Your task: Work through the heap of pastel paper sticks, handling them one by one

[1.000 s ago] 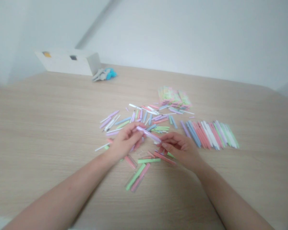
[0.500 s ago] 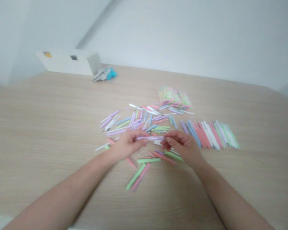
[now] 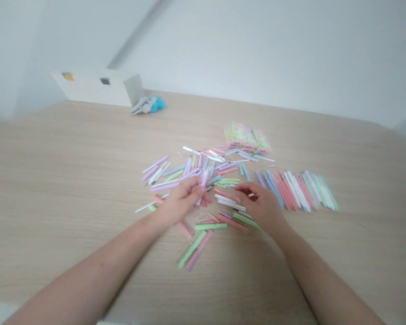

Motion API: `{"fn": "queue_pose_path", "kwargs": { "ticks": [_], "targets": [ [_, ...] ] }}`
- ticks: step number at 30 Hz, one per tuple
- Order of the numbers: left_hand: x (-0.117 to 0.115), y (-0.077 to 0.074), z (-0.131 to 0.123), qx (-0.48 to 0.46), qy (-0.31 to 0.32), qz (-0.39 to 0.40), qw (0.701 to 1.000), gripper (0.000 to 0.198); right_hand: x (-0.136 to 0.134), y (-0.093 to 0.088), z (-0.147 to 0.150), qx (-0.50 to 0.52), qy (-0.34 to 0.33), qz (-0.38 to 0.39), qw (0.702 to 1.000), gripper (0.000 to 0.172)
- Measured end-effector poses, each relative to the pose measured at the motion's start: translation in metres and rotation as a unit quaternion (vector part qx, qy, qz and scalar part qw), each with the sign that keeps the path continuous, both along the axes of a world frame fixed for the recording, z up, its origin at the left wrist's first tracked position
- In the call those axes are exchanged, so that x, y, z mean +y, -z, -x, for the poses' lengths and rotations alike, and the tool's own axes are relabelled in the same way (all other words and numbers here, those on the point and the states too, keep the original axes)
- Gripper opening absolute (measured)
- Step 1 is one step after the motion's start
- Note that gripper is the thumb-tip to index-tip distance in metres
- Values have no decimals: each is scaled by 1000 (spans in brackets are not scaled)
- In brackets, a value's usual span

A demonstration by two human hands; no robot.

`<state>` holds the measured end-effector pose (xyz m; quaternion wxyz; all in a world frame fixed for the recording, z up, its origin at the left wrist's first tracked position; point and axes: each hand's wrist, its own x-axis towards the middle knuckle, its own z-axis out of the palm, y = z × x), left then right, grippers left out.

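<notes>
My left hand [image 3: 182, 203] rests among loose pastel plastic sticks [image 3: 192, 174] and pinches a lilac stick [image 3: 205, 178] in its fingertips, the stick standing steeply upward. My right hand [image 3: 260, 205] is curled a short way to the right, above pink, white and green sticks [image 3: 232, 210]. A small reddish bit shows between its fingers [image 3: 252, 195], too blurred to identify. Several sticks lie partly hidden beneath my left hand.
Sorted sticks lie side by side in a fan [image 3: 296, 191] right of my right hand. A stack of patterned packets [image 3: 246, 138] sits behind the loose sticks. A white box [image 3: 94, 88] and a grey-blue bundle [image 3: 149, 105] stand at the far table edge.
My hands have moved apart. The lilac stick, held flat between both hands before, now stands tilted up in my left hand alone. My right hand has moved right.
</notes>
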<state>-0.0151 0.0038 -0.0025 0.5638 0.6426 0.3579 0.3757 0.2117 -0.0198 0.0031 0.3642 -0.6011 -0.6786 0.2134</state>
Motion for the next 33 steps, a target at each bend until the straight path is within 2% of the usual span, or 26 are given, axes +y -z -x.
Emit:
{"fn": "queue_pose_path", "kwargs": {
  "ticks": [3,8,12,15,17,22,28,33],
  "targets": [
    [1,0,-1,-8,-42,9,999,31,4,0,-9,-99,2,-19,995,11],
    [4,-1,1,9,-117,-7,993,26,6,2,-11,-203,-51,7,978,12],
    [6,-5,1,13,-183,-18,983,27,9,7,-15,-219,-44,-4,975,15],
    [5,-9,0,11,-205,-25,978,27,11,-1,-25,-217,-10,18,976,18],
    [4,-11,0,15,-211,-27,977,29,10,-12,-33,-215,-4,56,975,18],
    [4,-9,-1,15,-197,-13,980,29,0,-29,-45,-213,-127,173,953,14],
    [6,-5,-1,1,-184,-7,983,28,-4,-21,-38,-278,-137,171,935,18],
    [6,-3,-1,-4,-182,-6,983,27,-4,-18,-27,-304,-121,158,932,17]
  ]
}}
